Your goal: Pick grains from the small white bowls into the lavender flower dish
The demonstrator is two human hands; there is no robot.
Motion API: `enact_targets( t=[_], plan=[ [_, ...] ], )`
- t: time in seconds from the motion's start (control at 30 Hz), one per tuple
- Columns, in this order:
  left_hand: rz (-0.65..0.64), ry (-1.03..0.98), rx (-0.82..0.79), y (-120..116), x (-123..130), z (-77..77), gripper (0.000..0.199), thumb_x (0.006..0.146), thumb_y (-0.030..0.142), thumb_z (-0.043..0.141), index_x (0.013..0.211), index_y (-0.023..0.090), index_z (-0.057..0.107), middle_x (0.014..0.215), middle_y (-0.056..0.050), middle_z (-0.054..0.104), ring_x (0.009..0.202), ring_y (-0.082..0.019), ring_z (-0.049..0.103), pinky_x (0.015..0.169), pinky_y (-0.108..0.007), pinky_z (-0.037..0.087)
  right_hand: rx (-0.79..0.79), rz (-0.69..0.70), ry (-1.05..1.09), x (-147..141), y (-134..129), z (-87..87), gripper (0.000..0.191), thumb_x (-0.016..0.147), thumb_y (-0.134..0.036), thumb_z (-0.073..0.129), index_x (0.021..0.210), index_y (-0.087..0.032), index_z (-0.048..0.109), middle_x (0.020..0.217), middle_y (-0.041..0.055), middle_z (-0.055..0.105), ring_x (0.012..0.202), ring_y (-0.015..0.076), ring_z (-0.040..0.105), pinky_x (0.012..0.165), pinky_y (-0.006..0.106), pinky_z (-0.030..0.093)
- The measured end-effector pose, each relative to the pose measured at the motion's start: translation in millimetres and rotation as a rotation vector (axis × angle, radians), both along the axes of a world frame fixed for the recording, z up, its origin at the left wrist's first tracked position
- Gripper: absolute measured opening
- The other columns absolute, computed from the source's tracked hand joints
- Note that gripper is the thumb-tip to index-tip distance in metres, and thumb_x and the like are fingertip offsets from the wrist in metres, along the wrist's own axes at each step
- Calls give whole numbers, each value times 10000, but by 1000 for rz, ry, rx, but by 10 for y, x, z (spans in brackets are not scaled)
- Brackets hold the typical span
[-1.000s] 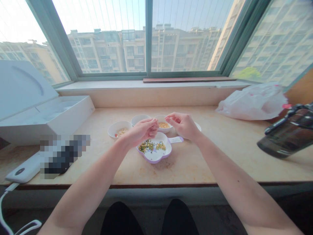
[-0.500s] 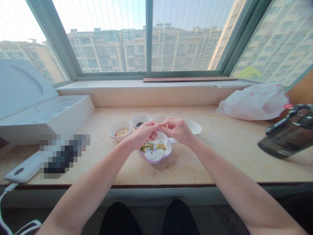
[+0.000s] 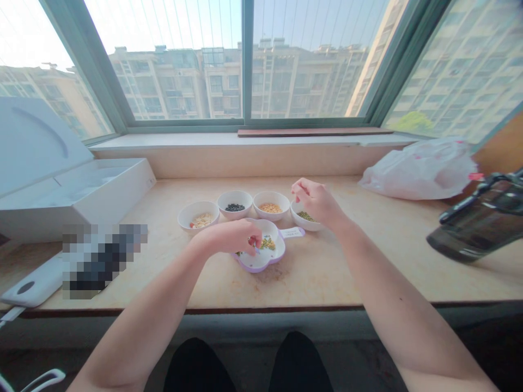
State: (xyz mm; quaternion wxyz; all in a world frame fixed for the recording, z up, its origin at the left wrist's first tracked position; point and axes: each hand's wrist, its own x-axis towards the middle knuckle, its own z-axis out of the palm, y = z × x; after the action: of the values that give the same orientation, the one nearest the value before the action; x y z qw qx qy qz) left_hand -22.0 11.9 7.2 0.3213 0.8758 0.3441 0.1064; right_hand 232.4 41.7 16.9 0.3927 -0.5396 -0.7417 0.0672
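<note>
My left hand (image 3: 239, 236) is over a white, lavender-edged dish (image 3: 258, 268) with a short handle, its fingertips pinched downward near mixed green and yellow grains (image 3: 268, 243). Whatever sits between those fingers is too small to make out. My right hand (image 3: 314, 200) is closed, fingers curled, above a white bowl of green beans (image 3: 305, 216); its contents are hidden. Beside that bowl stand one of yellow split grains (image 3: 270, 208), one of black beans (image 3: 235, 207) and one of pale slices with a red bit (image 3: 201, 220).
An open white box (image 3: 118, 182) stands at the left, near a white power bank (image 3: 35, 286) with a cable and a blurred dark item. To the right are a knotted plastic bag (image 3: 417, 171) and a dark translucent jug (image 3: 469, 228). Windows rise behind the counter (image 3: 335, 277).
My hands were together above the dish and have parted. The right moved right, over the green beans; the left came down toward the grains in the dish.
</note>
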Motion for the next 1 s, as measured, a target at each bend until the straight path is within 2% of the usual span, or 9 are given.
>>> enact_targets(
  t=[0.1,0.23,0.3,0.4,0.53,0.7,0.83,0.9,1.0],
  plan=[
    [-2,66,3,32,7,-50,163,655,45,692,652,208,684,662,0,619,541,-128,482,498,-259,306,-93,-153,-187,125,59,21,316,941,-345,475,726,-193,649,713,67,700,695,196,620,641,301,386],
    [-17,289,-42,30,29,21,84,695,139,668,750,192,704,764,-9,676,609,-124,534,533,-248,358,-210,-286,-358,203,85,13,266,888,-344,541,787,-189,731,876,107,760,840,242,670,661,305,403],
    [-27,381,-73,24,38,50,86,735,173,644,791,183,709,791,-14,691,627,-119,543,549,-249,374,-255,-303,-391,215,82,8,265,876,-351,553,823,-190,757,928,111,771,859,246,682,670,302,416],
    [-12,413,-70,21,52,34,83,761,177,632,794,181,708,789,-19,694,625,-122,547,548,-258,378,-293,-319,-412,218,74,6,277,869,-362,553,835,-193,769,944,113,775,832,245,686,652,305,414],
    [-18,395,-15,-7,74,0,90,792,168,613,784,186,700,787,-24,686,644,-137,563,561,-267,383,-322,-324,-422,221,77,4,270,856,-354,556,834,-195,773,929,114,774,819,246,685,636,308,412],
    [-34,276,95,-51,71,82,138,877,230,559,820,201,681,858,-14,687,745,-145,586,647,-265,418,-386,-291,-433,239,78,-13,187,791,-269,610,847,-208,778,881,83,773,759,215,680,621,291,410],
    [146,157,210,64,-2,121,245,972,291,410,879,206,620,939,-24,671,845,-165,598,745,-285,453,-447,-255,-431,235,71,-25,200,761,-235,641,895,-215,788,849,60,770,715,202,671,607,290,414],
    [232,114,267,176,-60,104,273,992,282,356,894,194,595,978,-46,668,891,-179,598,799,-304,459,-382,-247,-409,208,71,-27,217,777,-259,647,932,-212,791,894,66,774,768,215,678,625,293,420],
    [460,-28,438,347,-149,53,245,994,294,397,891,191,593,994,-59,689,925,-191,619,836,-311,463,-240,-197,-350,116,60,-30,231,824,-304,644,975,-202,786,884,65,765,813,222,674,659,298,424]
  ],
)
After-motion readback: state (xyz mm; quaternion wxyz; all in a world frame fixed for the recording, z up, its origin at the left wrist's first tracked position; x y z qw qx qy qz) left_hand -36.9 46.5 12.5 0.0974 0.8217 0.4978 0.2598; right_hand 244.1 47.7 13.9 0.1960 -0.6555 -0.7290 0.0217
